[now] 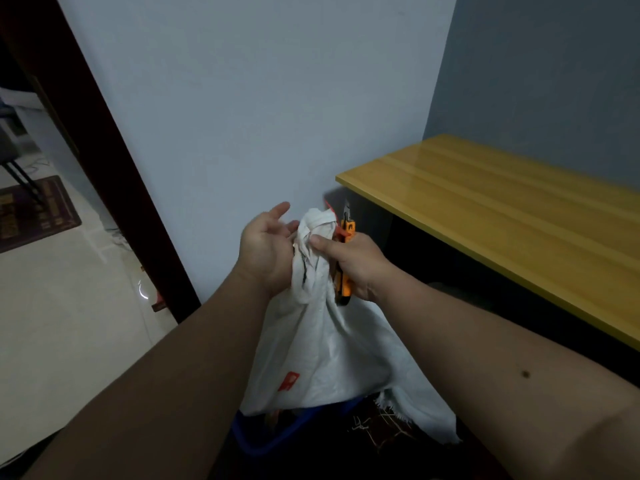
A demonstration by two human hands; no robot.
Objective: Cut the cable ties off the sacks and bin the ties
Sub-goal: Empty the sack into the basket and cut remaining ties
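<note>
Holding the gathered neck of the white woven sack (322, 341) at the centre of the frame, my left hand (266, 247) lies open against it with fingers spread and relaxed. My right hand (349, 261) curls around an orange utility knife (346, 268), blade up, its thumb pressing the bunched cloth. I see 1 red cable tie (334, 220) on the neck, beside the yellow tabletop (502, 216); a blue bin (263, 441) sits below.

To your right runs a glossy yellow tabletop (491, 206). On the pale tiled floor (69, 306) to your left lies a dark patterned mat (34, 216).
</note>
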